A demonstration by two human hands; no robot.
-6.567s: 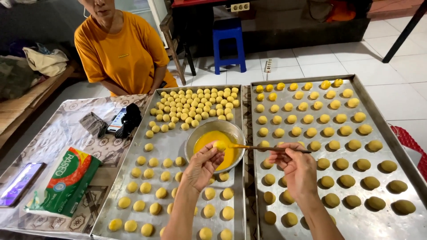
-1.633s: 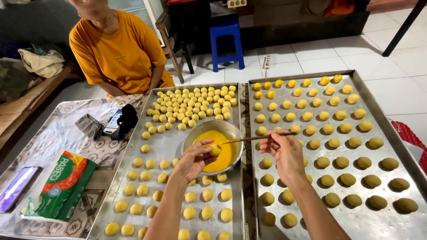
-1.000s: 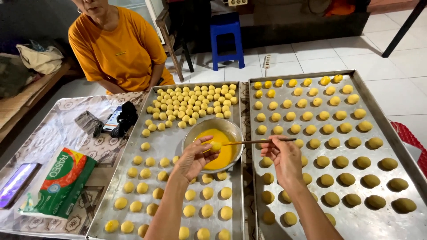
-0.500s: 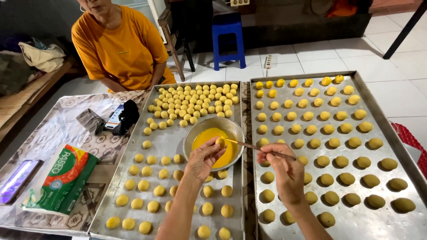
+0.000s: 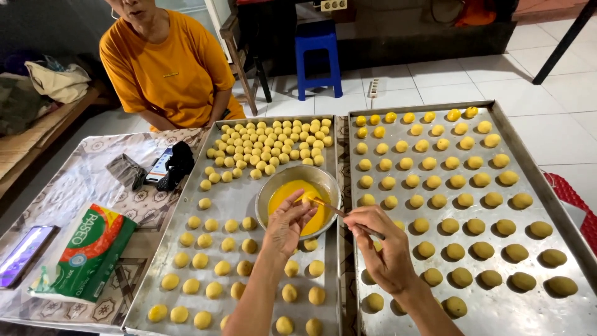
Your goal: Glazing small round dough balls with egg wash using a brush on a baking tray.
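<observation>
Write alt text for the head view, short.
A person's left hand holds a small dough ball over a metal bowl of yellow glaze while the right hand brushes it with a thin brush. Two metal trays of dough balls flank the bowl; a person in orange sits opposite.

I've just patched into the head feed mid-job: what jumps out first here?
Two big metal trays fill the table, covered in rows of small yellow dough balls. Between them sits a metal bowl of yellow egg wash; the left hand holds a ball at it while the right hand works a thin brush. A person in an orange shirt sits opposite.
</observation>
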